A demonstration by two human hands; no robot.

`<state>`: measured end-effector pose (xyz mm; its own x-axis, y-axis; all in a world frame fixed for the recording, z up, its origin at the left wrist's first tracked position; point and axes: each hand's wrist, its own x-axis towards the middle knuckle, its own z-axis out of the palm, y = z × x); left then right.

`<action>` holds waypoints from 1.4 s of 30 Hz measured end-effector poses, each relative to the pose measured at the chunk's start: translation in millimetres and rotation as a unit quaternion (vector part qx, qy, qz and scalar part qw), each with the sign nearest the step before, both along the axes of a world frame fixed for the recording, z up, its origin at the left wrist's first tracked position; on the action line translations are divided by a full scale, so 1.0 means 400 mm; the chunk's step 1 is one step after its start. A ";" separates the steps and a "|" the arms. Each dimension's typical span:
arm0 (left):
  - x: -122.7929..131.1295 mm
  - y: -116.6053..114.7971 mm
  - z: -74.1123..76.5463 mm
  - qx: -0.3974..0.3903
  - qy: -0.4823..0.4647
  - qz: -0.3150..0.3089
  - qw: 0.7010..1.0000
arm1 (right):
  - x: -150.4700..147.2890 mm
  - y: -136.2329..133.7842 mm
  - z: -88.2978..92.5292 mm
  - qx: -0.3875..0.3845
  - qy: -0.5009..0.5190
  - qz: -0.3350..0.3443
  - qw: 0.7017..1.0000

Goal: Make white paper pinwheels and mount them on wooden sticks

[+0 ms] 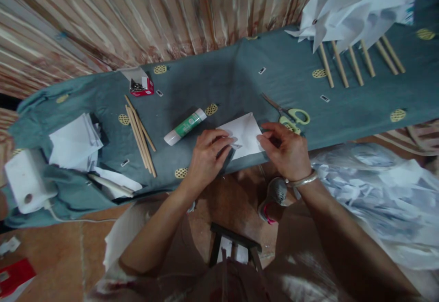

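Note:
A white square of paper (247, 130) lies near the table's front edge, with fold or cut lines running in from its corners. My left hand (210, 153) has thumb and fingers closed on its left side, where a small flap stands up. At the right edge, my right hand (286, 149) pinches the paper between thumb and forefinger. Just beyond my right hand rest scissors with light green handles (299, 115), blades pointing away to the left. A green and white glue stick (185, 126) lies to the left of the paper, close to my left hand.
Wooden sticks (140, 137), a red box of small metal pins (141, 86), stacked paper squares (77, 142) and a white device (27, 181) are to the left. Several paper pinwheels on sticks (356, 14) lie back right. A clear plastic bag of paper (380, 192) sits below right.

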<state>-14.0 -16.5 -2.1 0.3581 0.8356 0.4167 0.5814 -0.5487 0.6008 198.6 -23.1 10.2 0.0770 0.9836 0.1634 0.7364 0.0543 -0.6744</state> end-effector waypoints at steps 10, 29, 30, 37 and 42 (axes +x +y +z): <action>0.004 0.010 -0.005 -0.070 -0.017 -0.001 0.997 | 0.001 -0.021 -0.008 0.076 -0.041 0.031 0.996; 0.021 0.035 -0.007 -0.120 -0.014 0.038 0.992 | -0.023 -0.044 -0.032 0.101 -0.042 0.119 0.987; 0.022 0.036 -0.007 -0.120 -0.015 0.039 0.992 | -0.023 -0.044 -0.032 0.100 -0.040 0.119 0.987; 0.027 0.043 -0.010 -0.118 -0.012 0.046 0.992 | -0.022 -0.045 -0.030 0.101 -0.053 0.124 0.986; 0.030 0.043 -0.010 -0.115 -0.004 0.055 0.992 | -0.020 -0.044 -0.031 0.095 -0.045 0.123 0.987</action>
